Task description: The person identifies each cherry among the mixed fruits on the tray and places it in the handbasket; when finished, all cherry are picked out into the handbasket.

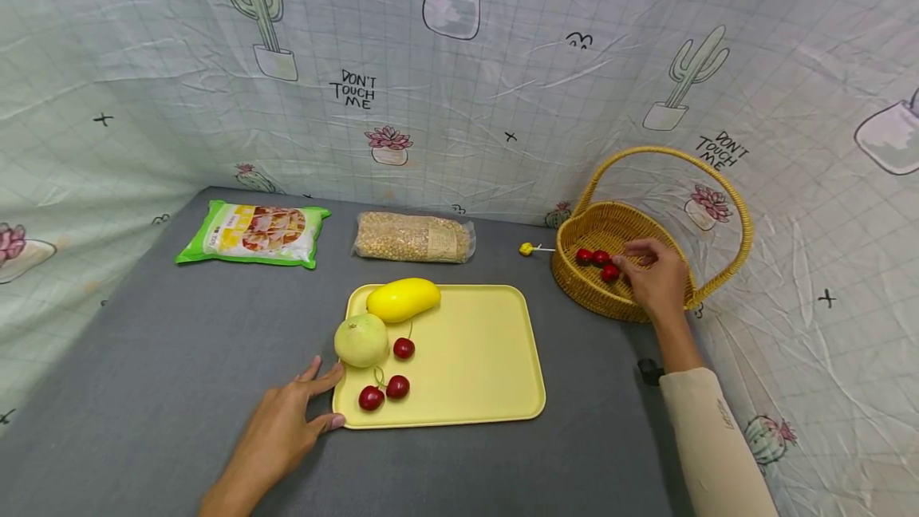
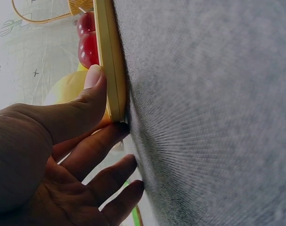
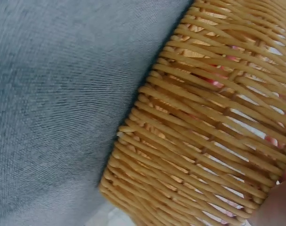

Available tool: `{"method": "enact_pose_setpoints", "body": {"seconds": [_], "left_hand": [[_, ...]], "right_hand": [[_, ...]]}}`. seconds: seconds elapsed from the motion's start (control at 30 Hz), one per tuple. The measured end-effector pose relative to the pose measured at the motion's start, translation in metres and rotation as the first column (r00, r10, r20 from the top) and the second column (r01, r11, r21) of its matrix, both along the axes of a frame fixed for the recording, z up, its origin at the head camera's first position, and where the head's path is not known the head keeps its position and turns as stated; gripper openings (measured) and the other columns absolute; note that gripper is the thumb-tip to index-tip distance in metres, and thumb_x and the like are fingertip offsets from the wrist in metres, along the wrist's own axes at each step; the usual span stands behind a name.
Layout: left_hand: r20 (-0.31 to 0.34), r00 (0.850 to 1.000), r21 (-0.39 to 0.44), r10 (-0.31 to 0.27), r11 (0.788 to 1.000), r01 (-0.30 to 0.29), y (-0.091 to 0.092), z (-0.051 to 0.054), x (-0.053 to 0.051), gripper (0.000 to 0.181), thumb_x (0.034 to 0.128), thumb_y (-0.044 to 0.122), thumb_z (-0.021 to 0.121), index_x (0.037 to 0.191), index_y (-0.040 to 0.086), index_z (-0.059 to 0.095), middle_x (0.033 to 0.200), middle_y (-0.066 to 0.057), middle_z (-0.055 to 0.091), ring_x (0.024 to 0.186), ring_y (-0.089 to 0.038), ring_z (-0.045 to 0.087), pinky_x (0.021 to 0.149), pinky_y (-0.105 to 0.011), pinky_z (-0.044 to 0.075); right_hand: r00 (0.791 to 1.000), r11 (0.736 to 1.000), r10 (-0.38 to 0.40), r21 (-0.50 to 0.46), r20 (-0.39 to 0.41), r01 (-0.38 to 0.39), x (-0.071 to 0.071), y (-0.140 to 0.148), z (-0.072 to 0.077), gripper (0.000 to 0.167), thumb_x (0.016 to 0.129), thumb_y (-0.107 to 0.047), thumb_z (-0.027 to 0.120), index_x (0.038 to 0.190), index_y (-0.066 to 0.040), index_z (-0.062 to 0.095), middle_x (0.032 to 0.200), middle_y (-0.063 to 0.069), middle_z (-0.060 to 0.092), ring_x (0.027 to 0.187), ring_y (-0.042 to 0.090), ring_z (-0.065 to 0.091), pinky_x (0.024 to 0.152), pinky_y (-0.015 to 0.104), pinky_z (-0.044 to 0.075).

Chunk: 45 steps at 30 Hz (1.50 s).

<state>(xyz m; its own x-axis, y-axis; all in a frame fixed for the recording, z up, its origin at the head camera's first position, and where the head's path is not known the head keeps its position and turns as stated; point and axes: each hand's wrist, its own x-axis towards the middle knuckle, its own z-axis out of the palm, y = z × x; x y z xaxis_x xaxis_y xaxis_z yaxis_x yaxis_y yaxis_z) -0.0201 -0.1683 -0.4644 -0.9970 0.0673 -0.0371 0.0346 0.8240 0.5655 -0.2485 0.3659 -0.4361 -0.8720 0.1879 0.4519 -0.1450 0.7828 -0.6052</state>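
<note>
My left hand (image 1: 283, 421) is at the near left corner of a yellow tray (image 1: 474, 357). Its thumb and forefinger touch the rim while the other fingers spread out, as the left wrist view shows. On the tray lie a yellow mango-like fruit (image 1: 404, 299), a round pale green fruit (image 1: 361, 340) and dark red cherries (image 1: 398, 387) with stems. Inside a wicker basket (image 1: 596, 299), my right hand (image 1: 656, 274) has its thumb tip beside a red cherry (image 1: 609, 273); two more cherries (image 1: 592, 257) lie next to it. The basket wall (image 3: 204, 122) mostly hides that hand in the right wrist view.
Behind the tray lie a green-edged food bag (image 1: 254, 234) and a clear pack of yellowish grains (image 1: 414, 238). A small yellow piece on a white stick (image 1: 526, 249) is left of the basket. The basket's tall handle (image 1: 745, 230) arches over its right side, near the curtain (image 1: 502, 86).
</note>
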Motion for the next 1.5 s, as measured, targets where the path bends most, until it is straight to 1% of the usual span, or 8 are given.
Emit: {"method": "enact_pose_setpoints", "body": {"seconds": [0.2, 0.43, 0.5, 0.7, 0.8, 0.93, 1.17, 1.5], "left_hand": [[-0.005, 1.000, 0.007, -0.004, 1.000, 0.004, 0.000, 0.000, 0.000, 0.074, 0.0766, 0.026, 0.094, 0.145, 0.013, 0.068, 0.152, -0.031, 0.055, 0.133, -0.055, 0.059, 0.102, -0.065, 0.053], [-0.013, 1.000, 0.005, -0.001, 1.000, 0.001, 0.001, 0.001, 0.000, 0.075, 0.0763, 0.025, 0.095, 0.145, 0.013, 0.067, 0.151, -0.031, 0.055, 0.133, -0.054, 0.060, 0.103, -0.065, 0.053], [-0.007, 1.000, 0.002, -0.003, 1.000, 0.003, 0.001, 0.001, 0.000, 0.075, 0.0765, 0.025, 0.095, 0.145, 0.013, 0.067, 0.151, -0.032, 0.055, 0.133, -0.055, 0.059, 0.103, -0.065, 0.053], [-0.004, 1.000, -0.003, -0.007, 1.000, 0.007, 0.001, 0.001, -0.001, 0.075, 0.0768, 0.026, 0.094, 0.145, 0.013, 0.067, 0.151, -0.032, 0.054, 0.133, -0.055, 0.059, 0.103, -0.065, 0.053], [-0.015, 1.000, -0.002, -0.009, 1.000, 0.009, 0.001, 0.001, 0.000, 0.074, 0.0765, 0.025, 0.094, 0.145, 0.012, 0.068, 0.151, -0.032, 0.055, 0.132, -0.055, 0.060, 0.102, -0.064, 0.053], [-0.020, 1.000, -0.006, -0.009, 1.000, 0.009, 0.001, 0.000, 0.000, 0.074, 0.0765, 0.025, 0.094, 0.144, 0.012, 0.068, 0.150, -0.032, 0.056, 0.131, -0.055, 0.061, 0.102, -0.064, 0.054], [-0.013, 1.000, -0.004, -0.005, 1.000, 0.005, 0.001, 0.000, 0.000, 0.075, 0.0766, 0.026, 0.094, 0.145, 0.014, 0.067, 0.151, -0.032, 0.055, 0.131, -0.056, 0.060, 0.101, -0.065, 0.053], [-0.032, 0.999, 0.006, 0.000, 1.000, 0.000, 0.001, -0.001, 0.001, 0.074, 0.0753, 0.023, 0.095, 0.144, 0.012, 0.068, 0.150, -0.031, 0.057, 0.132, -0.054, 0.060, 0.101, -0.064, 0.054]], "right_hand": [[0.993, 0.999, 0.033, -0.036, -0.112, -0.037, 0.008, -0.012, 0.009, 0.029, 0.087, -0.022, 0.091, 0.110, -0.007, 0.080, 0.103, 0.013, 0.079, 0.086, 0.026, 0.061, 0.072, 0.015, 0.040], [0.968, 0.993, 0.116, -0.010, -0.224, -0.121, 0.022, -0.041, 0.025, 0.027, 0.083, -0.016, 0.094, 0.105, -0.009, 0.082, 0.095, 0.013, 0.079, 0.078, -0.003, 0.052, 0.067, 0.010, 0.041], [0.957, 0.986, 0.159, -0.009, -0.244, -0.166, 0.027, -0.052, 0.030, 0.027, 0.081, -0.014, 0.095, 0.105, -0.009, 0.083, 0.094, 0.013, 0.078, 0.077, -0.001, 0.053, 0.066, 0.012, 0.044], [0.916, 0.955, 0.288, 0.005, -0.280, -0.298, 0.043, -0.081, 0.039, 0.028, 0.079, -0.007, 0.095, 0.104, -0.009, 0.082, 0.094, 0.011, 0.077, 0.079, 0.021, 0.060, 0.067, 0.013, 0.047], [0.888, 0.933, 0.349, 0.019, -0.300, -0.360, 0.050, -0.094, 0.041, 0.029, 0.078, -0.005, 0.095, 0.104, -0.009, 0.082, 0.094, 0.009, 0.078, 0.080, 0.021, 0.059, 0.069, 0.014, 0.047], [0.853, 0.900, 0.425, 0.042, -0.304, -0.434, 0.061, -0.111, 0.042, 0.030, 0.076, -0.005, 0.096, 0.103, -0.010, 0.082, 0.094, 0.007, 0.079, 0.080, 0.019, 0.056, 0.068, 0.018, 0.048], [0.809, 0.846, 0.528, 0.077, -0.258, -0.528, 0.080, -0.138, 0.041, 0.032, 0.076, -0.007, 0.097, 0.104, -0.011, 0.082, 0.094, 0.005, 0.078, 0.079, 0.017, 0.052, 0.071, 0.023, 0.044], [0.746, 0.764, 0.644, 0.099, -0.171, -0.637, 0.103, -0.172, 0.037, 0.032, 0.080, -0.014, 0.095, 0.108, -0.015, 0.081, 0.100, -0.001, 0.079, 0.085, 0.016, 0.059, 0.070, 0.030, 0.053]]}}
